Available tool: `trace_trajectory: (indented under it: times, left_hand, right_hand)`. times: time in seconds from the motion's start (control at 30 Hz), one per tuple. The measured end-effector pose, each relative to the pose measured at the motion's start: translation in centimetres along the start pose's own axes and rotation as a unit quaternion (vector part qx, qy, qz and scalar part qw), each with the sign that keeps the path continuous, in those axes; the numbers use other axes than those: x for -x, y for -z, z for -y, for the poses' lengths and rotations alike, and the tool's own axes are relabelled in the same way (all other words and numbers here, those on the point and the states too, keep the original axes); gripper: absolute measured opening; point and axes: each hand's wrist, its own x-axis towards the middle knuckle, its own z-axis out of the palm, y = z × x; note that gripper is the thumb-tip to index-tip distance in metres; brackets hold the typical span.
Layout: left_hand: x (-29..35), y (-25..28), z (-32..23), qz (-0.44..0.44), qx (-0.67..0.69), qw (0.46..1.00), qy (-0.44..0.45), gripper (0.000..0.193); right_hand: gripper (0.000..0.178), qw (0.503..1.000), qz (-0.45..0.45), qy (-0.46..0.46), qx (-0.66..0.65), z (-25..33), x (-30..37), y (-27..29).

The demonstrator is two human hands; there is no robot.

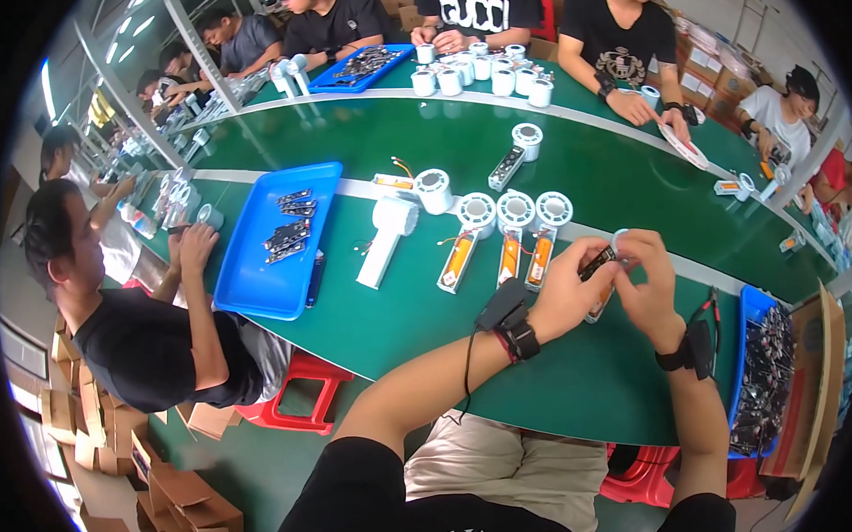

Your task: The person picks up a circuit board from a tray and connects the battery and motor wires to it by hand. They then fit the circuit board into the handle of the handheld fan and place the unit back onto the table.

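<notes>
Head view | green surface (428,322) carries everything | blue tray (267,272) well to your left | three half-built fan units (509,235) just beyond your hands | left hand (563,294) and right hand (647,282) both pinch a small dark circuit board (597,265) above the surface.

The small dark part (599,263) held above the counter (428,332) is mostly covered by the left hand (566,294) and right hand (644,282), so its shape cannot be told. The contents of the blue bin (756,301) right of the hands are too small to identify. The bin's far side is lost in the dark rim.
</notes>
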Motion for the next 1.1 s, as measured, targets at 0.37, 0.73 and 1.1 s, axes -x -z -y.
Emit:
trace_trajectory:
  times: [0.37, 0.73, 1.1]
  left_hand:
    - [0.4, -0.1, 2.5, -0.066, -0.139, 0.988, -0.019, 0.035]
    - [0.2, -0.1, 2.4, -0.065, -0.132, 0.989, -0.001, 0.032]
    - [-0.2, -0.8, 2.9, -0.054, -0.087, 0.994, 0.037, 0.031]
  right_hand:
    - [0.019, 0.999, 0.003, -0.039, -0.001, -2.3, 2.9, -1.9]
    - [0.017, 0.993, -0.028, -0.105, -0.036, -2.5, 3.3, -1.1]
    - [0.023, 0.982, -0.018, -0.171, -0.073, -2.3, 3.4, 0.0]
